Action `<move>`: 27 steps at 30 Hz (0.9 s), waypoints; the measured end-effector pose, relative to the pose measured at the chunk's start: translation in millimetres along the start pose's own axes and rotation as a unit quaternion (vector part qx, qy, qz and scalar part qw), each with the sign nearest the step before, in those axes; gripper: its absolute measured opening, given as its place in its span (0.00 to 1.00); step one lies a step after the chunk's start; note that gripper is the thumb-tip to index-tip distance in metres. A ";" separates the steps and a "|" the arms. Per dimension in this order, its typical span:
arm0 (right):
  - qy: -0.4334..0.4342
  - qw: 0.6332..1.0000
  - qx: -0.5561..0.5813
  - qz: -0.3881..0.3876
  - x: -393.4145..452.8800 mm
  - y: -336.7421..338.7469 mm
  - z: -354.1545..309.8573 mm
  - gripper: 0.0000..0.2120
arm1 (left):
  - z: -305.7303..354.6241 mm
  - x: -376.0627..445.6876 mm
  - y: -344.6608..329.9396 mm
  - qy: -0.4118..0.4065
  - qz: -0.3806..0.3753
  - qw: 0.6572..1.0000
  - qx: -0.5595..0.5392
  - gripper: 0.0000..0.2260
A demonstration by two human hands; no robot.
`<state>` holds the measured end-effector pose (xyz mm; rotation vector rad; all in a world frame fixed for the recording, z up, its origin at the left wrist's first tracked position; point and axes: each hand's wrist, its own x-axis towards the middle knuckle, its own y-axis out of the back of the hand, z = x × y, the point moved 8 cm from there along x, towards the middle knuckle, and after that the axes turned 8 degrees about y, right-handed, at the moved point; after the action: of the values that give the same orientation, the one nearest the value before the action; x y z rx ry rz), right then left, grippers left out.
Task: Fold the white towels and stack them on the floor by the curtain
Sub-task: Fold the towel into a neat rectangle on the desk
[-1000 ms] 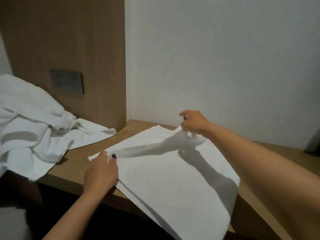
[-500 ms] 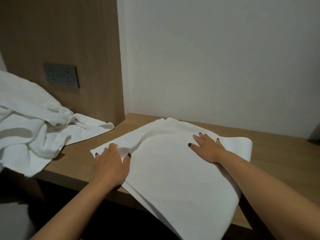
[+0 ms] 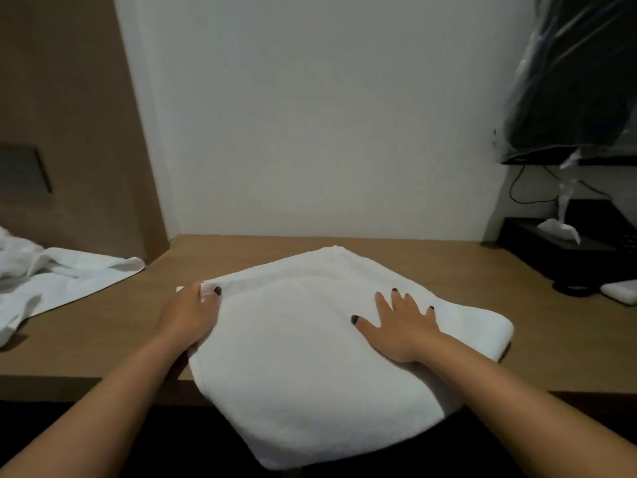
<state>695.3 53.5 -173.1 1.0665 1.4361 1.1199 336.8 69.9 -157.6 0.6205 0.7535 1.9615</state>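
Observation:
A folded white towel [image 3: 293,367] lies on the wooden desk [image 3: 344,250], its near part hanging over the front edge. My left hand [image 3: 188,317] is at the towel's left corner and pinches a bit of the cloth between thumb and fingers. My right hand [image 3: 401,326] lies flat on top of the towel, right of its middle, with the fingers spread and pressing down.
A heap of unfolded white towels [image 3: 58,277] lies at the desk's left end below a wood panel with a grey socket plate [image 3: 20,170]. At the right stand a black tissue box [image 3: 565,250], a small white object [image 3: 620,292] and a plastic-wrapped dark screen [image 3: 579,81].
My right hand let go of the lifted towel edge and went flat on the cloth. The towel now lies folded and smooth. The view has swung to the right.

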 end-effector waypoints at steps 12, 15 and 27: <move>0.003 0.999 -0.019 0.044 -33.8 59.7 2.0 0.17 | 26.0 -18.0 -9.4 -0.073 -0.030 0.995 -0.066 0.10; -0.006 0.986 0.086 0.143 12.3 73.5 22.0 0.09 | 20.1 -15.3 -5.8 -0.059 -0.021 0.991 -0.119 0.12; -0.130 0.955 0.252 0.092 87.7 63.5 66.4 0.08 | 3.5 -0.5 -1.9 -0.024 0.045 0.998 -0.042 0.13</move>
<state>754.0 158.5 -132.4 1.6695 1.4625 0.7094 340.5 71.1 -156.6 0.6588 0.6208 2.0424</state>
